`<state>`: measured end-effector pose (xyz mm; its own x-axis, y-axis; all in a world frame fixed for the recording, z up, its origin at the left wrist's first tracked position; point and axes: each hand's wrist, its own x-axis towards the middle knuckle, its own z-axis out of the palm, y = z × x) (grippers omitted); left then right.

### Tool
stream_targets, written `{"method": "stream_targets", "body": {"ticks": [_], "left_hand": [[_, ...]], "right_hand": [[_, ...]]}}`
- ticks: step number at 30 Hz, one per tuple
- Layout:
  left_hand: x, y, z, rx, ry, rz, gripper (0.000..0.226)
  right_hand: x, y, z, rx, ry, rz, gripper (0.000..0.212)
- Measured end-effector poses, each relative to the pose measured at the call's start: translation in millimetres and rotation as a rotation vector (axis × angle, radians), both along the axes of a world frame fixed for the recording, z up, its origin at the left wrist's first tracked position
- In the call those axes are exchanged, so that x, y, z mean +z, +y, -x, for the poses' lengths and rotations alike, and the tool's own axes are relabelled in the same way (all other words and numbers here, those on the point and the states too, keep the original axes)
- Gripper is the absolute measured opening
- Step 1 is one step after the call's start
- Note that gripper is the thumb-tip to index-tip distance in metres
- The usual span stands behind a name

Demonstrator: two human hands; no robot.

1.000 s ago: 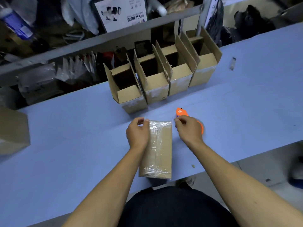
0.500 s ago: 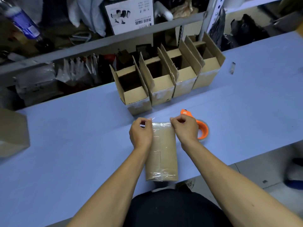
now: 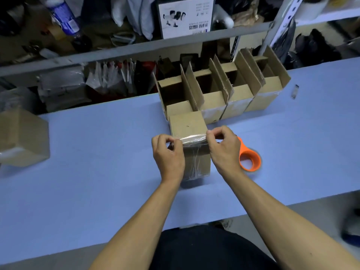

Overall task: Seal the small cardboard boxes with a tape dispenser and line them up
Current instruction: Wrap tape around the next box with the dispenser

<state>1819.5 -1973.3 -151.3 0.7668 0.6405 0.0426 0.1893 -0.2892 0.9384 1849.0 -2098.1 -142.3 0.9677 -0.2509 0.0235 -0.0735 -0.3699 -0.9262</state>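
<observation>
A small taped cardboard box (image 3: pixel 188 126) stands tilted up on the blue table (image 3: pixel 97 172), its near edge covered in clear tape. My left hand (image 3: pixel 169 155) pinches its left upper corner and my right hand (image 3: pixel 224 151) pinches its right upper corner. The orange tape dispenser (image 3: pixel 249 158) lies on the table just right of my right hand, untouched. Behind the held box a row of several open-topped boxes (image 3: pixel 224 90) stands side by side along the table's far edge.
A larger cardboard box (image 3: pixel 21 137) sits at the table's left end. A small clear scrap (image 3: pixel 294 91) lies on the table at the right. Cluttered shelving (image 3: pixel 116 49) runs behind the table. The table's near edge is close to my body.
The box lay flat lengthwise between my hands; now both hands have tipped it up on end, closer to the row of open boxes. The dispenser stayed put.
</observation>
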Motion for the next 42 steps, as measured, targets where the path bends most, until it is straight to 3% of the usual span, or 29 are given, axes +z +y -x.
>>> {"method": "stream_targets", "body": {"ticks": [2,4,7,10,15,23,27,31,34,35,38,42], "left_hand": [[3,0,2,0.013,-0.015,0.072,0.011],[6,-1,3,0.020,0.001,0.202,0.030],[2,-7,5,-0.067,0.123,0.330,0.052],[-10,-10,9,-0.182,0.222,0.339,0.072],[-14,-2,8,-0.247,0.233,0.296,0.059],[-8,-5,8,-0.162,0.215,0.491,0.041],[17,10,-6,-0.216,0.310,0.529,0.022],[13,25,1,-0.421,0.591,0.556,0.032],[-21,30,21,-0.430,0.657,0.373,0.074],[-33,31,27,-0.385,0.628,0.333,0.071],[-51,36,36,-0.309,0.498,0.286,0.026],[-53,37,39,-0.148,0.418,0.333,0.023]], "right_hand": [[1,0,2,-0.001,-0.002,-0.003,0.015],[2,-1,4,-0.027,0.040,-0.082,0.009],[0,1,8,-0.015,0.144,-0.159,0.024],[-12,8,14,0.121,0.173,-0.028,0.039],[-17,-4,13,0.238,0.161,-0.013,0.039],[-13,-21,11,0.343,0.367,-0.356,0.046],[-11,-23,12,0.577,0.368,-0.159,0.079],[-16,-25,5,0.468,0.315,-0.089,0.040],[-33,-22,11,0.453,0.362,0.118,0.027],[-39,-20,15,0.478,0.374,0.161,0.027],[-44,-17,23,0.500,0.409,0.192,0.030],[-45,-27,20,0.487,0.507,0.332,0.051]]}}
